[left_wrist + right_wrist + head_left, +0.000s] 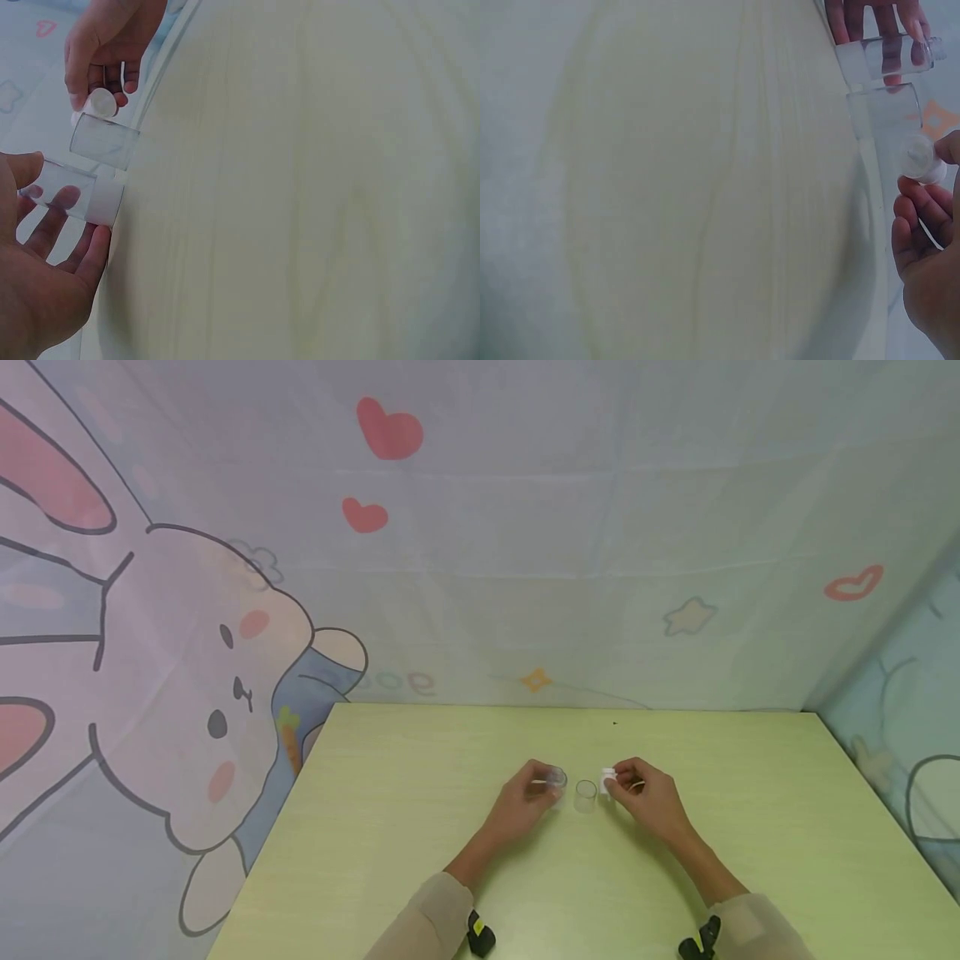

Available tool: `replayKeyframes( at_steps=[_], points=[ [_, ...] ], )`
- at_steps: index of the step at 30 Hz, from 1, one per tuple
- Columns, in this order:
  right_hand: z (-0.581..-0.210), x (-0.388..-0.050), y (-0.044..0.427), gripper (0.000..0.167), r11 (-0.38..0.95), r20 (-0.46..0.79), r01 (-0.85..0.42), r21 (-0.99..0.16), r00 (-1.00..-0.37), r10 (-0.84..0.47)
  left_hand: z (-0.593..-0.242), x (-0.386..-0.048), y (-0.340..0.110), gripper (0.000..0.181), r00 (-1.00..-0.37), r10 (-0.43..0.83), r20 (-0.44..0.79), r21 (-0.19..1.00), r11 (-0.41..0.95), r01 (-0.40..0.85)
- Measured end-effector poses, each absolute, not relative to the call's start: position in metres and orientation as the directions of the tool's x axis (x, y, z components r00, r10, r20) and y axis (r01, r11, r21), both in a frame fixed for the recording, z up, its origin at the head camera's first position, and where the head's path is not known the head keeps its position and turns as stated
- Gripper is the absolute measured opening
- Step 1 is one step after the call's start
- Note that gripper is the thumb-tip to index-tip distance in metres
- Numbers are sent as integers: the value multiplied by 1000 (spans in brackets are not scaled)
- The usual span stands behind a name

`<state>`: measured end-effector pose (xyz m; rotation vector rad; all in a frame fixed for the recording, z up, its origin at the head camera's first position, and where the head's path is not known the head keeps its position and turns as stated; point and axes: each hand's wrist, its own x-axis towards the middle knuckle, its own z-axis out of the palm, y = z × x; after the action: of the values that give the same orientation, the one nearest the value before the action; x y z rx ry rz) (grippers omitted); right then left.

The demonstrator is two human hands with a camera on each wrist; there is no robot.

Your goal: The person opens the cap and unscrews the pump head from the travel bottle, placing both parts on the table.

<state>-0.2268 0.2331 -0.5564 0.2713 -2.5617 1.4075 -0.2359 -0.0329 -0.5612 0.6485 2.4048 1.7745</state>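
My left hand (525, 797) grips a small clear bottle (66, 189) upright between thumb and fingers. The bottle has a whitish band at its base, and a narrow open-looking neck tops it in the right wrist view. A clear, straight-walled cylinder (585, 797) like a small cup stands on the table between the hands, touched by neither. On the other side, my right hand (651, 797) pinches a small white plastic piece (608, 779) with a narrower top. Its round underside faces the camera in the right wrist view; whether it is a cap or a pump top I cannot tell.
The pale wooden table (390, 827) carries a tiny dark speck (615, 723) near its back edge. Behind it hangs a printed cloth (525, 527) with a rabbit and hearts. Black wrist devices (480, 935) sit by both sleeves.
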Motion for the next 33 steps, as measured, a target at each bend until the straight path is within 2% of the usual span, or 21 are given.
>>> replayKeyframes(
  at_steps=[33],
  points=[
    [-564,-225,236,21,542,214,-225,-810,-973,-84,-563,-235,-33,25,-913,366,180,938,214,271]
  ],
)
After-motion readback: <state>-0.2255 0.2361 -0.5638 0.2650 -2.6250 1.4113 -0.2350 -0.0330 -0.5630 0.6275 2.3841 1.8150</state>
